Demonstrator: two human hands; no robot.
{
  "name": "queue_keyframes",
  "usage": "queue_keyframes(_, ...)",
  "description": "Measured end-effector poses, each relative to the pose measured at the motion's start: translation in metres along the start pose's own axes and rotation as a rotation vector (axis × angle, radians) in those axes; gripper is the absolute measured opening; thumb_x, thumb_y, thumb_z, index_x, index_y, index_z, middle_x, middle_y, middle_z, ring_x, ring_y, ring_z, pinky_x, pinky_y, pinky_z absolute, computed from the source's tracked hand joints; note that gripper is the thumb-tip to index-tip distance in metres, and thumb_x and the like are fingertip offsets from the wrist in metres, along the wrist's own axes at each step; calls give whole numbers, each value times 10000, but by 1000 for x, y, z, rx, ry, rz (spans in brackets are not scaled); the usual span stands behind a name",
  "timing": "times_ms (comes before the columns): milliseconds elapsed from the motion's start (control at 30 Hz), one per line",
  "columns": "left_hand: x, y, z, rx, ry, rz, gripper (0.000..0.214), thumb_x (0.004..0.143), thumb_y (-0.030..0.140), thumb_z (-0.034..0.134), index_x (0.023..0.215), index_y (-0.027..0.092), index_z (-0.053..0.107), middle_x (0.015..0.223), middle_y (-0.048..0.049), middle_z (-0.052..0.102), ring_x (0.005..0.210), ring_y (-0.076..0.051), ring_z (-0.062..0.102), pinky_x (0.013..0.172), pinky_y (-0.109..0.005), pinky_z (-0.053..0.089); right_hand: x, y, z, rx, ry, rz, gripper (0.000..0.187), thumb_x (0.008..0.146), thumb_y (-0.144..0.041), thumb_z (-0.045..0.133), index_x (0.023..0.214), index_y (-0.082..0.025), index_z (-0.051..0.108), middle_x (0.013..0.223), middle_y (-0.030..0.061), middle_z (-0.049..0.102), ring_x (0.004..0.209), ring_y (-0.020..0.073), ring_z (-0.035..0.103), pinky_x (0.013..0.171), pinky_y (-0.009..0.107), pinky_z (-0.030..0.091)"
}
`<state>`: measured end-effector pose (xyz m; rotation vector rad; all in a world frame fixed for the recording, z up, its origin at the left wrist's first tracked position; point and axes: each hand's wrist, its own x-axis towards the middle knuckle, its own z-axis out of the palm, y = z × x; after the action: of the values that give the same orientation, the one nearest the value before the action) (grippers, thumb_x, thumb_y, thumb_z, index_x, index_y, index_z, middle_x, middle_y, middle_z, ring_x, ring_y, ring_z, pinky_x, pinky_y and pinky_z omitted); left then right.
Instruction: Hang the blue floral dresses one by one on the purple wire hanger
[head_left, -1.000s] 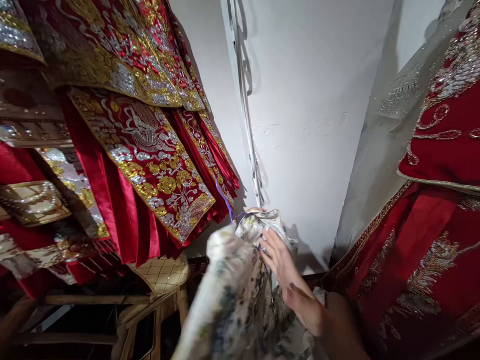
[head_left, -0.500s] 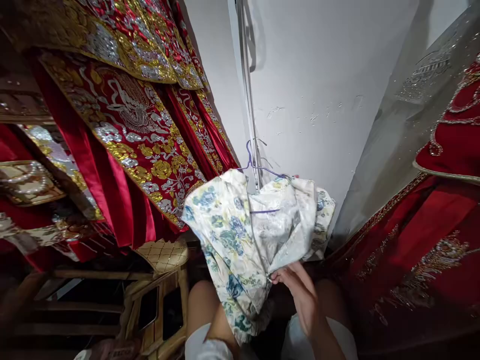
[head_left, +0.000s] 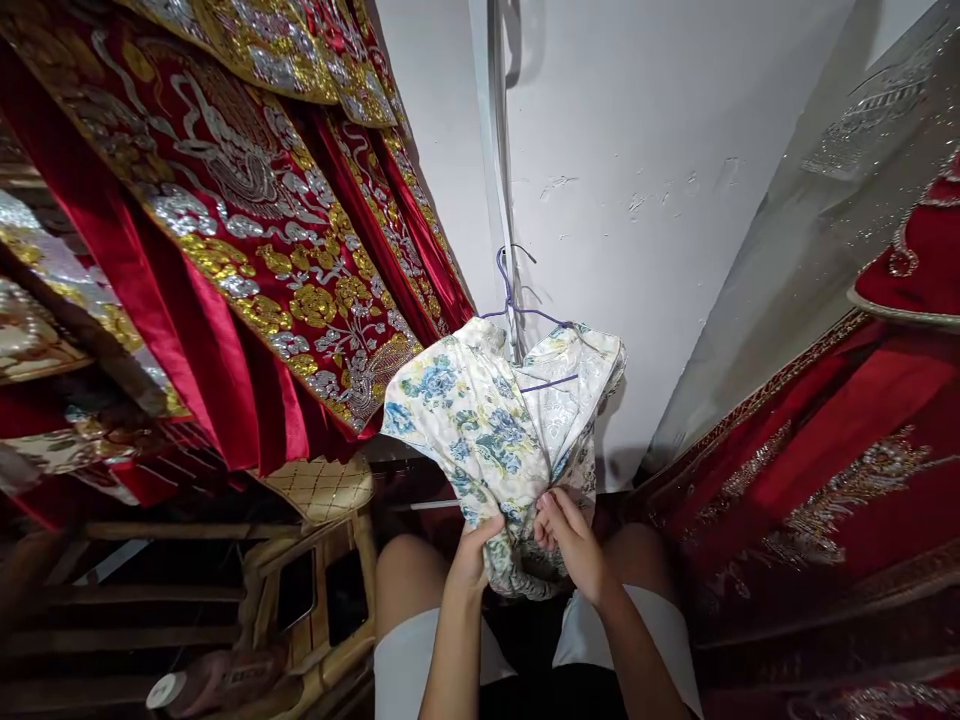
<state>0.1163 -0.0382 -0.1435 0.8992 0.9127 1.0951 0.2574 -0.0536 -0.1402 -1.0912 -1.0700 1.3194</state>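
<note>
A short white blouse with blue and green flowers [head_left: 480, 410] hangs on a purple hanger [head_left: 517, 305], its right front folded over to show the pale lining. My left hand [head_left: 474, 555] grips the lower left edge of the blouse, thumb on top and the other fingers hidden behind the cloth. My right hand [head_left: 566, 535] pinches the front edge near the bottom of the V-shaped neckline. The hanger's hook sits at a white vertical strip [head_left: 495, 150] on the wall.
Red garments with gold and silver embroidery [head_left: 300, 270] hang at the left. A bamboo chair [head_left: 322, 610] stands below them, with a capped bottle [head_left: 217, 680] beside it. Another red beaded garment [head_left: 825, 440] and sheer sparkly fabric [head_left: 795, 200] fill the right side.
My left hand has come out from behind the blouse and now holds its lower left edge. The right front has been drawn across toward the left front, narrowing the opening.
</note>
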Motion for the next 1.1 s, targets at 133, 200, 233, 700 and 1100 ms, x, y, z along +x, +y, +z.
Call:
queue_keyframes(133, -4, 3, -5, -305, 289, 21, 332, 477, 287, 884, 739, 162, 722, 728, -70, 741, 1015, -360, 712, 994, -446, 504, 4, -4, 5, -28, 36, -60, 522, 829, -720, 595, 673, -228, 522, 542, -43, 444, 513, 132, 398, 521, 288, 338)
queue_keyframes(200, -6, 6, -5, -355, 285, 3, 266, 471, 258, 876, 622, 170, 675, 674, -64, 726, 985, -362, 722, 982, -442, 511, 3, -5, 5, -66, 76, -72, 456, 825, -639, 625, 666, -215, 569, 517, -49, 405, 501, 126, 366, 512, 285, 315)
queue_keyframes(233, -8, 8, -4, -373, 264, -10, 256, 475, 253, 872, 614, 171, 674, 678, -67, 731, 983, -367, 724, 977, -446, 516, 2, -5, 6, -77, 85, -71, 422, 824, -599, 633, 666, -211, 582, 515, -47, 407, 503, 126, 366, 514, 284, 314)
queue_keyframes(700, 5, -6, -25, -283, 350, 62, 512, 562, 261, 827, 1043, 167, 678, 993, -101, 741, 998, -312, 700, 917, -415, 522, -10, -10, 1, 18, 22, -102, 371, 861, -485, 578, 614, -211, 544, 492, -35, 445, 485, 122, 421, 529, 275, 339)
queue_keyframes(1100, -8, -68, 31, 363, 238, 521, 249, 869, 397, 633, 994, 184, 668, 925, -65, 682, 885, -227, 649, 813, -322, 505, -7, 2, -1, -80, -30, -22, 217, 752, -334, 531, 581, -205, 568, 459, -49, 456, 451, 114, 420, 505, 259, 330)
